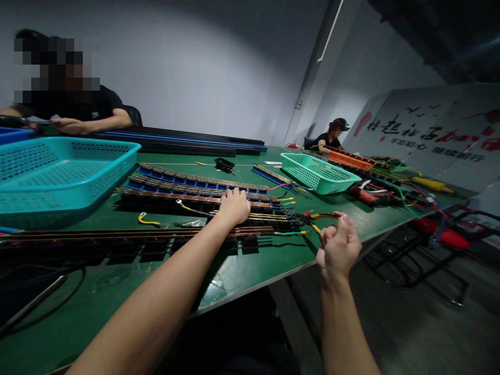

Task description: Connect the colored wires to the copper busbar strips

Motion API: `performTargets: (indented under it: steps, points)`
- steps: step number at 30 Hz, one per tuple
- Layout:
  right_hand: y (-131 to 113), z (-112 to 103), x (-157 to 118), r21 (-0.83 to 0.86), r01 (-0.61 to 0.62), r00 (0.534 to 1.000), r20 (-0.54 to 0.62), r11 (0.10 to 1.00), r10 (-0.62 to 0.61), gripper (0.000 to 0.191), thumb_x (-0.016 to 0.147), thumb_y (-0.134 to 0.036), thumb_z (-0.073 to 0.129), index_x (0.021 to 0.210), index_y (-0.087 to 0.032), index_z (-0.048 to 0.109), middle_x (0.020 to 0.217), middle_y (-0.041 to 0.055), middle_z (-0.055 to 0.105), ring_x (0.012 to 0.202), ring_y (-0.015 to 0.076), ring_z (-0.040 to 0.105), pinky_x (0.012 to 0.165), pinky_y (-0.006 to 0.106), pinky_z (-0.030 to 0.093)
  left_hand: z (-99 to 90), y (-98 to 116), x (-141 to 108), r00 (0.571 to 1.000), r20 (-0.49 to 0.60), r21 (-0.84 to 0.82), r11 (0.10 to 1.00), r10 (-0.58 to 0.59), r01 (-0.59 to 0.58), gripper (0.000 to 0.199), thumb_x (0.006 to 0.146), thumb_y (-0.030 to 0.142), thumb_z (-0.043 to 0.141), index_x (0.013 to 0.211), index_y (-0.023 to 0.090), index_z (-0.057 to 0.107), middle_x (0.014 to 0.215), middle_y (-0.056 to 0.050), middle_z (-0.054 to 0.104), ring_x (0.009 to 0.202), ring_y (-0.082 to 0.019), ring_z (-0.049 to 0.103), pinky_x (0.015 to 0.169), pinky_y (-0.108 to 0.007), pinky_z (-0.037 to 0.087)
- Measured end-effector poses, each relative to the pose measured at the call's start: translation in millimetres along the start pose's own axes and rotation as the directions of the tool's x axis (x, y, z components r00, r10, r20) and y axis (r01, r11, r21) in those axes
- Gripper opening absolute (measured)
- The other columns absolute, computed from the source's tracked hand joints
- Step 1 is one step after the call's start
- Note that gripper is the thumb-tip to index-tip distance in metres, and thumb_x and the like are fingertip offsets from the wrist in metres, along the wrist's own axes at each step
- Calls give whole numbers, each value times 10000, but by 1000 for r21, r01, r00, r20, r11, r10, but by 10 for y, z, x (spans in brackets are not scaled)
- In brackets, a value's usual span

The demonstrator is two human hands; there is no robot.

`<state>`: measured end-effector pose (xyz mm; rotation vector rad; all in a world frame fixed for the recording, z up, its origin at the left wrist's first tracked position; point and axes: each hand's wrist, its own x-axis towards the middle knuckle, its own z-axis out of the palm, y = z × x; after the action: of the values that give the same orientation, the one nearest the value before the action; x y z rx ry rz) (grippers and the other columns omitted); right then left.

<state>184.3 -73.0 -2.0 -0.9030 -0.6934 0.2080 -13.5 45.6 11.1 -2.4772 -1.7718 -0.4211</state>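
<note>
My right hand [339, 245] is closed around the yellow handles of a pair of pliers [314, 227], which are spread apart. The dark jaws point left, at the wired end of a strip with thin metal rails [269, 216]. My left hand [235, 207] presses down on this strip with its fingers curled over it, partly hiding the rails. Short coloured wires come out at the strip's right end, close to the jaws. Behind lie several similar railed strips [195, 179] with blue and black bases. In front runs a longer strip with copper-coloured rails [136, 234].
A turquoise basket [78, 195] stands at the left, and a green basket [316, 174] at the back right. A yellow wire with a ring terminal [148, 221] lies nearby. Red-handled tools [371, 196] are further right. Two people sit behind the green table [250, 276].
</note>
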Motion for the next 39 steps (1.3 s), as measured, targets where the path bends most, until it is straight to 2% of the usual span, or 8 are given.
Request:
performTargets:
  steps: [5, 8, 13, 20, 26, 31, 34, 39]
  points:
    - [10, -61, -54, -109, 131, 982, 153, 985, -114, 449, 851, -553, 694, 1079, -176, 607, 785, -4, 689, 413, 38, 463, 389, 178, 354, 5, 2, 4, 1000, -5, -5, 1000, 4, -4, 410, 988, 304, 351, 1283, 110, 557, 1316, -206, 564, 1272, -353, 503, 997, -474, 467]
    - [-21, -97, -132, -134, 258, 955, 186, 957, -231, 416, 869, -449, 713, 1175, -190, 598, 905, 26, 707, 444, 50, 527, 423, 205, 438, 0, 4, 2, 1000, -3, -2, 1000, 7, -7, 409, 991, 304, 351, 1291, 111, 552, 1312, -198, 565, 1280, -348, 501, 1009, -464, 461]
    - [-252, -147, -301, -63, 369, 915, 200, 927, -351, 403, 862, -351, 734, 1213, -202, 603, 887, 26, 717, 471, 86, 588, 432, 232, 484, -14, 8, -1, 1000, 7, 1, 1000, -3, 3, 409, 992, 303, 349, 1287, 107, 553, 1321, -196, 565, 1272, -349, 507, 998, -461, 468]
    - [-474, -139, -551, 45, 255, 945, 199, 966, -258, 322, 900, -347, 678, 1179, -192, 636, 789, 17, 689, 432, 92, 562, 402, 235, 456, -7, 4, 14, 1000, 7, 2, 1000, 5, -5, 416, 991, 307, 353, 1290, 97, 552, 1326, -205, 565, 1273, -359, 509, 999, -480, 474]
    - [-347, -89, -581, 16, 182, 946, 271, 983, -180, 320, 909, -349, 676, 1195, -213, 628, 815, 19, 708, 483, 102, 603, 437, 226, 501, 3, -2, 9, 1000, -2, 13, 1000, 3, -3, 410, 991, 306, 355, 1281, 101, 560, 1320, -194, 570, 1273, -354, 514, 1001, -473, 479]
    - [-237, -99, -598, -2, 213, 931, 304, 977, -202, 241, 923, -337, 660, 1128, -213, 632, 726, -13, 688, 385, 67, 524, 354, 171, 409, -6, 3, 12, 1000, -2, 13, 1000, 6, -6, 408, 988, 298, 358, 1274, 93, 565, 1320, -196, 572, 1264, -360, 520, 993, -480, 487]
    - [-225, -159, -609, -13, 250, 884, 412, 968, -223, 183, 938, -288, 634, 1111, -231, 645, 646, -42, 646, 379, 58, 486, 359, 154, 376, -5, 3, 11, 1000, -4, 15, 1000, 10, -10, 406, 987, 296, 359, 1268, 89, 567, 1315, -196, 575, 1251, -362, 527, 985, -484, 492]
    - [-286, -255, -585, -101, 410, 725, 639, 907, -257, 244, 895, -186, 669, 1129, -253, 688, 581, -63, 580, 448, 75, 515, 431, 176, 398, 11, -3, 9, 1000, -11, 17, 1000, 13, -13, 408, 988, 296, 358, 1269, 88, 568, 1312, -196, 574, 1249, -365, 526, 982, -487, 493]
